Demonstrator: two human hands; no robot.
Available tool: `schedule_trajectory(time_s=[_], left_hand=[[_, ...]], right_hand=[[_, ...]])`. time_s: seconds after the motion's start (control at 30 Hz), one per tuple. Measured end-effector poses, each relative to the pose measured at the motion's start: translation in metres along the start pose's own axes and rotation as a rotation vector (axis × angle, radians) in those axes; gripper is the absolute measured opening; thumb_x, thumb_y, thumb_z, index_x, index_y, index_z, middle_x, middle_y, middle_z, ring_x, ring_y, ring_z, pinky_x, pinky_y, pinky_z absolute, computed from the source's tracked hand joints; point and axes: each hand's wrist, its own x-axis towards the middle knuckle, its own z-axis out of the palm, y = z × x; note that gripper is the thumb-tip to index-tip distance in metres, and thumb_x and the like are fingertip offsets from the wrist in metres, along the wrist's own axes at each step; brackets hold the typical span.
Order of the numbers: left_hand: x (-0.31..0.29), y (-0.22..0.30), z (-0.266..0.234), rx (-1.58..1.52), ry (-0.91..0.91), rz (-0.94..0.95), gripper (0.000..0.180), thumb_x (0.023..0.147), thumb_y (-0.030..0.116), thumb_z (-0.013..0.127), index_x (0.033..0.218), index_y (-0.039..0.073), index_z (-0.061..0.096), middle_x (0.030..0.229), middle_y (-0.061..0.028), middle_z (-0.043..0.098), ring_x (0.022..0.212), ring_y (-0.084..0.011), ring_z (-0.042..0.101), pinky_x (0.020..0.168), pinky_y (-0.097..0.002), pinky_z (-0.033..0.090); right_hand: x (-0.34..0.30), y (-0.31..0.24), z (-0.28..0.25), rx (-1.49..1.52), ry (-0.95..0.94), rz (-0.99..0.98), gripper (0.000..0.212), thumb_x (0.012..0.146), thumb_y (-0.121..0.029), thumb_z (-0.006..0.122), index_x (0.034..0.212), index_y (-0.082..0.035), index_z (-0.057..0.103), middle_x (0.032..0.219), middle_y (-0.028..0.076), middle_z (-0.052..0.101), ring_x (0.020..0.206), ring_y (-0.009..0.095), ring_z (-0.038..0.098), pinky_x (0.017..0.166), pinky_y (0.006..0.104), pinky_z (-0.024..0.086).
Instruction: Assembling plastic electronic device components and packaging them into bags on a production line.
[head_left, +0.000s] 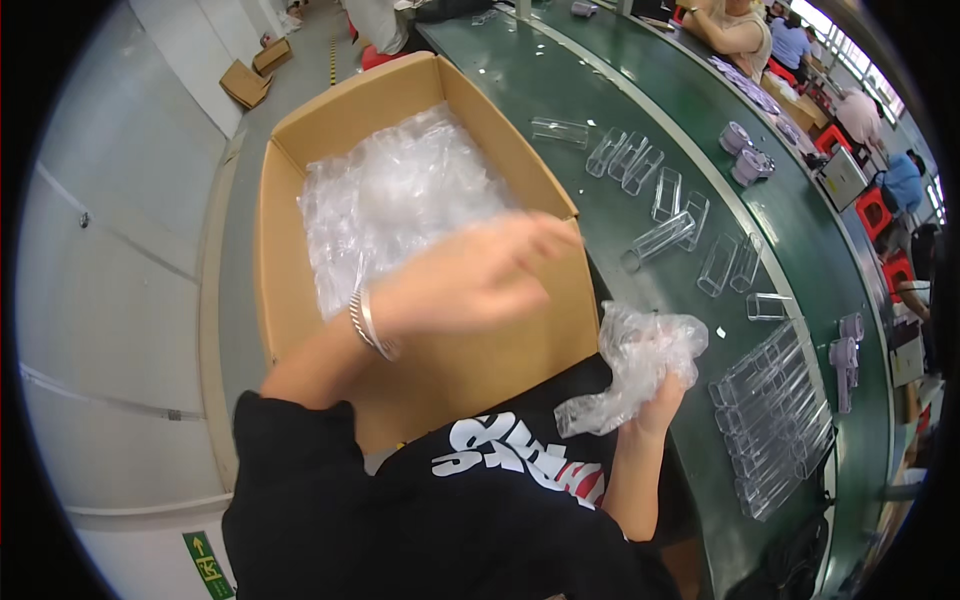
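Note:
My left hand (pixel 480 272) is stretched across a large open cardboard box (pixel 480 375), blurred by motion, so how its fingers are set does not show. Bracelets circle that wrist. Inside the box lies a heap of clear plastic bags (pixel 400 195). To the right of the box, my right hand (pixel 662 402) is closed on a crumpled clear plastic bag (pixel 640 360); whether anything is in the bag, I cannot make out. Beyond it on the green bench (pixel 600 240) lie several loose clear rectangular tubes (pixel 665 238), and a neat row of such tubes (pixel 770 420) sits nearer.
Pale purple parts (pixel 745 155) lie along the bench's far strip, with more purple pieces (pixel 845 370) at the right. Other people sit at the far side. A white wall with a door (pixel 120 250) runs along the left, and small cartons (pixel 245 85) stand on the floor behind.

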Motion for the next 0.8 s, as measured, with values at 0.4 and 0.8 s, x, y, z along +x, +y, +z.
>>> schedule_trajectory(time_s=[0.4,0.8], left_hand=[[-0.008,-0.194,-0.075,1.179,-0.109,-0.362,0.05,0.069,0.025,0.073,0.116,0.022,0.058,0.121,-0.0034,0.052,0.116,-0.0266,0.044,0.092,-0.0473,0.035],[0.02,-0.143,-0.025,1.297,0.402,0.111,0.007,0.073,0.013,0.059,0.077,0.01,0.062,0.104,-0.0059,0.057,0.113,-0.0245,0.045,0.101,-0.0569,0.025]], right_hand=[[-0.004,0.004,-0.038,-0.077,-0.226,0.074,0.062,0.066,-0.04,0.076,0.109,-0.001,0.055,0.099,0.011,0.061,0.086,0.022,0.062,0.076,0.0366,0.051],[0.014,-0.008,-0.008,-0.305,-0.371,0.119,0.052,0.067,-0.03,0.071,0.105,0.003,0.059,0.095,0.008,0.064,0.083,0.015,0.062,0.074,0.0291,0.049]])
